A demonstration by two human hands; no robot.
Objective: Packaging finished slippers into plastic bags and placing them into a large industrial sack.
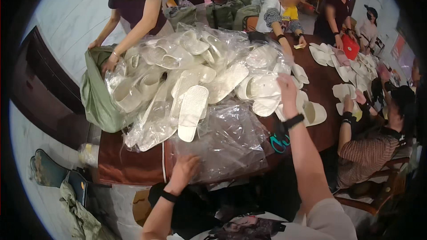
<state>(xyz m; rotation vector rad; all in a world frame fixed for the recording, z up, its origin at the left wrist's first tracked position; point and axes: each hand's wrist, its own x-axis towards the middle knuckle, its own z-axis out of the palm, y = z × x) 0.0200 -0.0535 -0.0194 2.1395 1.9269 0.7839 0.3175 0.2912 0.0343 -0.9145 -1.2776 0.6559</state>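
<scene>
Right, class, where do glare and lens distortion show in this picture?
Head view: bright glare streaks the clear, crinkled plastic bag before the wearer; also head view: the dark brown door leans near the curved black rim.

Heaped white slippers (193, 111) and crinkled clear plastic (231, 135) block the middle; right of them, a bare reddish-brown tabletop (319, 80) strip lets a hand through!

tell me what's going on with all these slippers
The right hand is at white slide slippers on the right of a plastic-wrapped heap. The left hand is by clear plastic wrapping at the near edge of the table. Across it, a co-worker grips a green sack.
</scene>
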